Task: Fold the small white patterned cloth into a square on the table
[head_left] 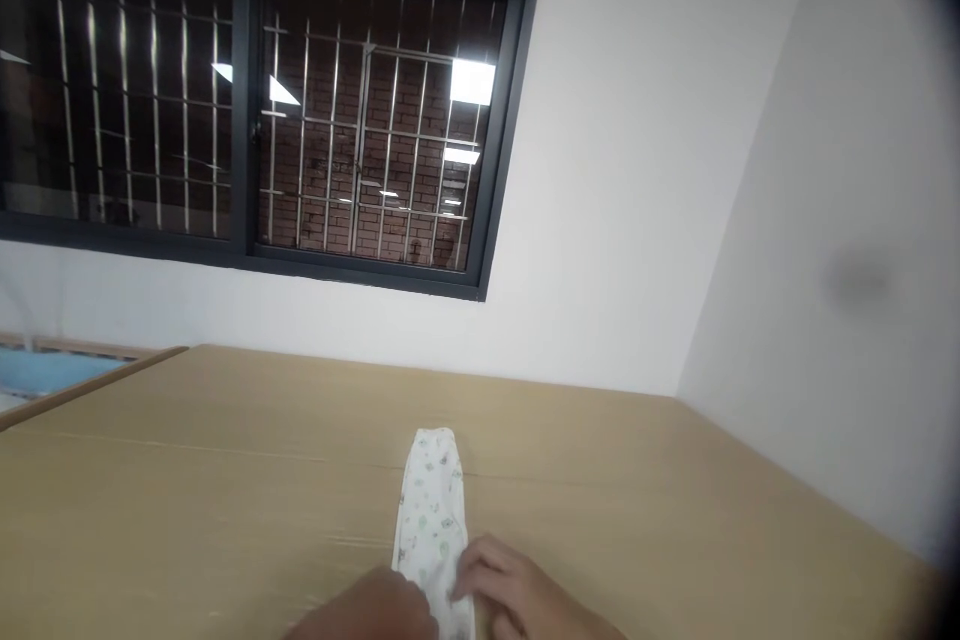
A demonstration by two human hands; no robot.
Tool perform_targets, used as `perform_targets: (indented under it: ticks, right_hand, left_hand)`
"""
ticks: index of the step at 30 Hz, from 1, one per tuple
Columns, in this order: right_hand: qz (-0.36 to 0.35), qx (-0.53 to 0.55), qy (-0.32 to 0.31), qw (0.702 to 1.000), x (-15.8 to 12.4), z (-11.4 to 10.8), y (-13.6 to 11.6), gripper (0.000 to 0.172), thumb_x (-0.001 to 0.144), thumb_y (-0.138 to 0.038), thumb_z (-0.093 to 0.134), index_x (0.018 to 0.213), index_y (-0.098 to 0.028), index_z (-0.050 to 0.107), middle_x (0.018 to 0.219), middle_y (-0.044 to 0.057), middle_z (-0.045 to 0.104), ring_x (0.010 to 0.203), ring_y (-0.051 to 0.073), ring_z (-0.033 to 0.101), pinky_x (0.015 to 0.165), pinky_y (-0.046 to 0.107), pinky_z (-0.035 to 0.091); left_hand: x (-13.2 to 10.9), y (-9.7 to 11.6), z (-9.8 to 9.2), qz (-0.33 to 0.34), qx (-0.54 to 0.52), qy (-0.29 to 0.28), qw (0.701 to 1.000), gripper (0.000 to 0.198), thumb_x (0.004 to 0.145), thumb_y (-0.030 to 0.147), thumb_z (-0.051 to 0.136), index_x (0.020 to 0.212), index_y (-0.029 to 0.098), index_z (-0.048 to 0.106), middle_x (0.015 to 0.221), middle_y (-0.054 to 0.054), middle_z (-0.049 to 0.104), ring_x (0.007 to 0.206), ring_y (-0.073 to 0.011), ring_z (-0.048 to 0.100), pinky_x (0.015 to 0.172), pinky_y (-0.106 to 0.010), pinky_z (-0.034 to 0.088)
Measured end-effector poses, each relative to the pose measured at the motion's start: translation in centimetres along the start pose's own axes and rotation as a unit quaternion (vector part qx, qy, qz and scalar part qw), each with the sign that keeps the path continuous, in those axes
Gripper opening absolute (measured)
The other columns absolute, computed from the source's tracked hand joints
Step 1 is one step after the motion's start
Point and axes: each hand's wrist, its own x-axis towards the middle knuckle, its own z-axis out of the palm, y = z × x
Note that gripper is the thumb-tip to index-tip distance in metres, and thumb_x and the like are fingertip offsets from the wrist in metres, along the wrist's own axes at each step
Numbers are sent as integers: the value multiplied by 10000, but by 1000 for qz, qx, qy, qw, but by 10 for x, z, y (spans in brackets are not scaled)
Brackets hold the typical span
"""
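Most of what I am handling sits at the very bottom edge of my view, so a lot is cut off. My left hand [375, 608] shows only as the back of the knuckles; I cannot tell whether its fingers are spread or closed. My right hand [517, 595] shows more: its fingers are curled loosely, with the fingertips resting on the near end of the cloth [433, 510], pressing rather than clearly pinching. The wrists and forearms are out of frame.

The cloth is a narrow white strip with a small green and grey print, folded lengthwise. It lies flat on the tan worktop [225, 480], running away from me with its rounded far end near a faint seam line across the surface. Its near end is hidden under and between my hands.

Beyond the worktop stands a white wall [622, 180] with a dark-framed window [247, 100], barred outside, with a brick wall behind and ceiling lights reflected in the glass. At far left a blue surface [37, 375] is partly visible, too blurred to identify.

I count two hands, one cloth, one window.
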Motion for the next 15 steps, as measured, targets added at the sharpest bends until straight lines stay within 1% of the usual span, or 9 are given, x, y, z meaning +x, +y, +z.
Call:
perform_targets:
  ticks: [1, 2, 3, 5, 6, 8, 10, 13, 15]
  right_hand:
    - [3, -9, -19, 1000, -6, 4, -2, 502, 877, -97, 568, 1334, -293, 632, 1333, 80, 582, 1222, 222, 581, 1055, 321, 493]
    - [-5, -26, -31, 999, -10, 10, -1, 475, 920, -192, 644, 1381, -301, 602, 1365, 91, 568, 1247, 236, 570, 1070, 329, 486]
    - [-20, -51, -29, 998, -12, 17, 3, 457, 949, -300, 687, 1396, -295, 589, 1361, 104, 574, 1242, 248, 571, 1068, 341, 487]
    - [-66, -108, 11, 992, -11, 34, 15, 362, 1011, -435, 634, 1328, -261, 620, 1249, 115, 632, 1141, 247, 608, 997, 354, 510]
    - [-87, -131, 43, 987, -10, 43, 21, 297, 1047, -445, 567, 1251, -243, 645, 1161, 108, 662, 1055, 234, 626, 935, 347, 518]
    - [-106, -143, 105, 979, -6, 58, 30, 281, 1080, -435, 478, 1092, -220, 659, 1011, 86, 683, 908, 210, 629, 821, 321, 509]
    - [-97, -118, 140, 978, -4, 67, 30, 303, 1067, -460, 492, 975, -210, 636, 923, 72, 676, 826, 198, 617, 744, 300, 488]
    - [-60, -68, 168, 982, -4, 69, 20, 307, 1041, -462, 529, 889, -205, 601, 865, 66, 655, 775, 192, 606, 673, 280, 465]
    - [-43, -33, 183, 982, -5, 66, 10, 282, 1029, -440, 547, 881, -207, 605, 854, 64, 649, 768, 191, 606, 666, 275, 466]
  left_hand:
    - [-9, 3, -11, 3, 13, -5, 1000, 93, 752, 193, 647, 832, 216, 691, 736, -69, 668, 676, -275, 653, 666, -355, 509]
    - [-18, 5, -21, 8, 18, 6, 1000, 141, 750, 216, 659, 884, 227, 700, 813, -70, 696, 721, -278, 663, 683, -349, 504]
    - [-26, 7, -29, 16, 11, 23, 1000, 171, 752, 245, 666, 918, 236, 704, 867, -67, 710, 753, -277, 667, 684, -335, 492]
    - [-38, 10, -38, 22, -10, 56, 998, 168, 773, 294, 650, 924, 238, 697, 905, -54, 714, 779, -260, 659, 661, -299, 452]
    - [-43, 12, -40, 21, -22, 69, 997, 141, 784, 304, 634, 893, 231, 686, 887, -45, 708, 762, -244, 648, 638, -282, 423]
    - [-51, 16, -40, 12, -44, 98, 994, 105, 824, 292, 586, 848, 218, 656, 859, -27, 693, 725, -211, 619, 617, -266, 381]
    - [-60, 20, -38, 11, -74, 119, 990, 97, 856, 277, 571, 881, 219, 644, 896, -11, 687, 740, -192, 603, 641, -254, 387]
    - [-73, 27, -33, 32, -109, 137, 984, 155, 869, 284, 623, 1016, 241, 646, 1028, -9, 679, 886, -203, 607, 775, -249, 441]
    - [-76, 29, -27, 41, -106, 178, 977, 214, 882, 287, 638, 1096, 267, 638, 1110, -20, 664, 987, -220, 597, 866, -271, 447]
